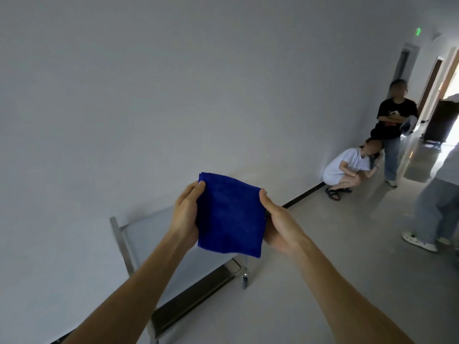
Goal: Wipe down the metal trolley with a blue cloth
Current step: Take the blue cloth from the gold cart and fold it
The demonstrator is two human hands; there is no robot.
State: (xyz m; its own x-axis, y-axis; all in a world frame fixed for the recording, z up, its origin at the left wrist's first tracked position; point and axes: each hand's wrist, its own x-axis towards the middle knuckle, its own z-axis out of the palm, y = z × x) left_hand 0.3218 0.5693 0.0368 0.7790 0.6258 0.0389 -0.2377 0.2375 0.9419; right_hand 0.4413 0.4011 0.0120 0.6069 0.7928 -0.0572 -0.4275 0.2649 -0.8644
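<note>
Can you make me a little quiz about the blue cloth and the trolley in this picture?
1. True or false: both hands hold the blue cloth.
2. Where is the metal trolley? A) below the hands, against the wall B) far down the hallway C) on top of the cloth
3. Fill in: the cloth is held up in the air and is not yet ____ the trolley.

Key
1. True: the left hand grips its left edge, the right hand its right edge.
2. A
3. touching
</note>
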